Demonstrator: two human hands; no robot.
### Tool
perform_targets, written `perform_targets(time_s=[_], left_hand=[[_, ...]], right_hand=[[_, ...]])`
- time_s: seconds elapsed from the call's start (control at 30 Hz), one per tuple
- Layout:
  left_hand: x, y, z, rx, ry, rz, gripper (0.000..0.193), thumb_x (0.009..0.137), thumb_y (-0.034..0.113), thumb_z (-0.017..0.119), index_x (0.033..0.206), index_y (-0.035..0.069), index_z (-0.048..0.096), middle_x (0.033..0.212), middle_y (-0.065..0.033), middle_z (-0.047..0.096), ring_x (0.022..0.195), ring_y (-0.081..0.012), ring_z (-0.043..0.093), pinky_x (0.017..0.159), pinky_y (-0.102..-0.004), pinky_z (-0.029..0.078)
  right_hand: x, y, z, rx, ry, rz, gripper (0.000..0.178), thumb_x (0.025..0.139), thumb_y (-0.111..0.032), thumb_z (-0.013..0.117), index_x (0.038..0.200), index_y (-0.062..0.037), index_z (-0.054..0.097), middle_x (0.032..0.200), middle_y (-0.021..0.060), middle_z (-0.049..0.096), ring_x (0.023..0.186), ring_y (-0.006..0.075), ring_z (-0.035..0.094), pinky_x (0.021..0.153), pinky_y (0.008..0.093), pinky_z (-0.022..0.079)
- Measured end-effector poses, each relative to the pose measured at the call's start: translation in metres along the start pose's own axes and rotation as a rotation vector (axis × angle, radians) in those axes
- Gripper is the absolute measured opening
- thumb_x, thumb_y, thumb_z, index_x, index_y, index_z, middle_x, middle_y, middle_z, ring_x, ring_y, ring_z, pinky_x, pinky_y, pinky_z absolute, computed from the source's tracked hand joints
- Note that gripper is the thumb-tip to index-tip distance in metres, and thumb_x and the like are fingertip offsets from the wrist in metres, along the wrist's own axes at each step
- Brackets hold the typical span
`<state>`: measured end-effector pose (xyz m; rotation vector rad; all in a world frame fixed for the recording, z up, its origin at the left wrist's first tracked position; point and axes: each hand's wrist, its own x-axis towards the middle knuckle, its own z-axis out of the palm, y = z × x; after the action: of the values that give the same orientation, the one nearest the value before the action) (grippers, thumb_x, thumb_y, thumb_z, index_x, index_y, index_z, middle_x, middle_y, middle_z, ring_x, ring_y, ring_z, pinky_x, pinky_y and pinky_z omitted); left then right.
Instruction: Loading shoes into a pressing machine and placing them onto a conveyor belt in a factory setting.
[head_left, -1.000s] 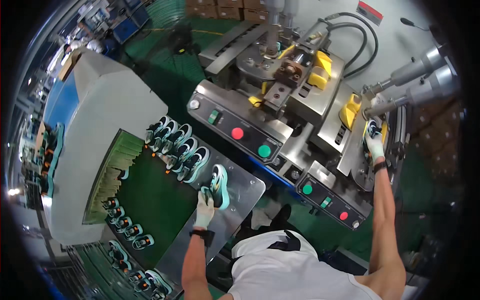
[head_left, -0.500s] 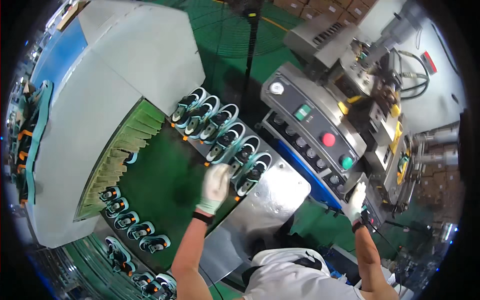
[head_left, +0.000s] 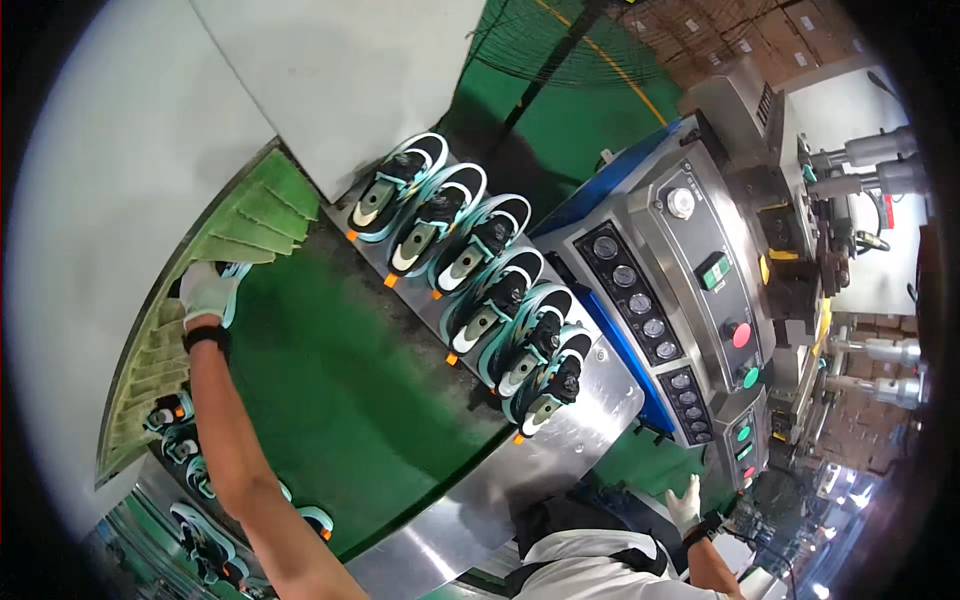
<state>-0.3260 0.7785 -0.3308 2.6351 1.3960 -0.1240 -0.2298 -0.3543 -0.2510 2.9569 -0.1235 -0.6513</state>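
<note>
At the green strip curtain on the left, my left hand (head_left: 208, 292), in a white glove, is closed on a black and teal shoe (head_left: 236, 283). Its fingertips are partly hidden against the shoe. Held low at the right, beside the machine, is my right hand (head_left: 686, 503), also gloved, with its fingers spread and nothing in them. A slanting row of several similar shoes (head_left: 487, 253) rests along the metal ledge in the middle, each with an orange tab at one end.
The strip curtain (head_left: 255, 212) hangs from a large pale housing (head_left: 335, 70). More shoes (head_left: 205, 545) lie at the lower left, partly behind my left arm. On the right stands a machine with a button panel (head_left: 700, 260) and gauges (head_left: 638, 302). Cardboard boxes (head_left: 790, 45) are stacked at the back.
My left hand has left the row of shoes and reached left to the shoe at the curtain. My right hand has come away from the machine panel. The view has turned.
</note>
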Motion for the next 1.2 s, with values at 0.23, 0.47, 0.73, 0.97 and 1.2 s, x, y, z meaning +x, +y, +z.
perform_targets(time_s=[0.23, 0.47, 0.73, 0.97, 1.2], left_hand=[[-0.139, 0.027, 0.022, 0.143, 0.004, 0.089, 0.061, 0.069, 0.035, 0.097, 0.113, 0.005, 0.067, 0.110, -0.0202, 0.069, 0.100, -0.0424, 0.072, 0.085, -0.0534, 0.059], [-0.387, 0.139, 0.020, -0.128, -0.331, 0.317, 0.052, 0.074, 0.042, 0.092, 0.105, 0.007, 0.069, 0.108, -0.0192, 0.069, 0.101, -0.0427, 0.072, 0.085, -0.0558, 0.060], [-0.520, 0.348, -0.123, -1.098, -0.877, 0.364, 0.066, 0.080, 0.034, 0.093, 0.126, -0.007, 0.073, 0.123, -0.0228, 0.077, 0.104, -0.0319, 0.077, 0.092, -0.0440, 0.060], [-0.497, 0.535, -0.209, -1.088, -0.670, 1.107, 0.053, 0.109, 0.020, 0.063, 0.154, -0.005, 0.052, 0.151, -0.0185, 0.063, 0.136, -0.0263, 0.063, 0.117, -0.0415, 0.050], [-0.513, 0.636, -0.186, -1.241, -0.484, 0.776, 0.050, 0.108, -0.001, 0.060, 0.156, -0.008, 0.050, 0.150, -0.0227, 0.064, 0.136, -0.0302, 0.066, 0.115, -0.0393, 0.054]], right_hand=[[-0.019, -0.081, 0.006, 0.232, -0.213, -0.054, 0.087, 0.092, -0.033, 0.084, 0.158, 0.0080, 0.044, 0.152, 0.0315, 0.060, 0.147, 0.0397, 0.056, 0.122, 0.0416, 0.044], [-0.025, -0.179, -0.034, 0.574, -0.336, -0.403, 0.086, 0.097, -0.044, 0.077, 0.158, 0.0079, 0.047, 0.160, 0.0311, 0.053, 0.152, 0.0398, 0.050, 0.127, 0.0421, 0.040], [-0.022, -0.230, -0.166, 0.932, -0.862, -0.539, 0.072, 0.107, -0.052, 0.069, 0.156, -0.0006, 0.057, 0.148, 0.0182, 0.067, 0.131, 0.0234, 0.066, 0.112, 0.0386, 0.052], [-0.015, -0.177, -0.167, 2.280, -1.633, -0.514, 0.081, 0.098, -0.041, 0.083, 0.163, -0.0061, 0.049, 0.158, 0.0137, 0.061, 0.141, 0.0259, 0.063, 0.122, 0.0426, 0.049], [0.045, -0.061, -0.260, 2.326, -0.962, -0.548, 0.094, 0.095, -0.036, 0.087, 0.169, -0.0066, 0.037, 0.157, 0.0144, 0.061, 0.137, 0.0232, 0.066, 0.116, 0.0408, 0.054]])
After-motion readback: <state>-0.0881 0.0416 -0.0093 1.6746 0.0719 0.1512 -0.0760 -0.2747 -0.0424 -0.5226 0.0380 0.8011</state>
